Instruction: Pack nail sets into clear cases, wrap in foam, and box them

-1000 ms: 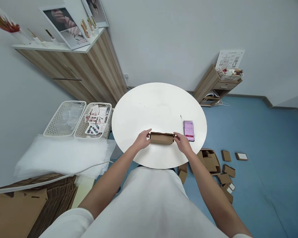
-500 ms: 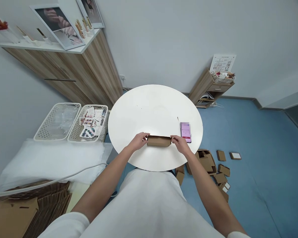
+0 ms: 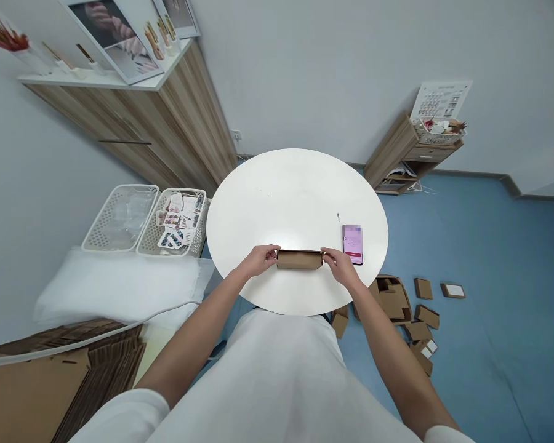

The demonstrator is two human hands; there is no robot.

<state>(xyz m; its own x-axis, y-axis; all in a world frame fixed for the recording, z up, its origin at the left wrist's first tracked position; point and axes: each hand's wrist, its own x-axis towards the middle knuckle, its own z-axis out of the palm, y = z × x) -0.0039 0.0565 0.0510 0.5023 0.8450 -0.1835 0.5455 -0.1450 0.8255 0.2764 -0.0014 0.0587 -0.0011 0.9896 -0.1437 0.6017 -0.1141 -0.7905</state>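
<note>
A small brown cardboard box [image 3: 299,261], long and narrow, is near the front edge of the round white table [image 3: 295,197]. My left hand [image 3: 260,259] grips its left end with thumb and fingers. At the opposite end, my right hand [image 3: 339,264] has its fingers closed on the box's corner. A dark upper edge shows along the box's far side; its inside is hidden from me. Just right of my right hand lies a phone [image 3: 353,244] with a lit pink and purple screen. Beyond the phone is a tiny dark item [image 3: 338,216], too small to name.
Left of the table, one white basket [image 3: 102,237] holds clear plastic and another basket [image 3: 144,243] holds patterned cards. White packing sheets [image 3: 120,280] and stacked flat cardboard [image 3: 32,387] lie below. Several small boxes [image 3: 423,288] and a larger open carton [image 3: 409,314] rest on the blue floor at right.
The view has shifted slightly, so the surroundings appear a little displaced. Both hands stay at the ends of the box, which looks slightly more level.
</note>
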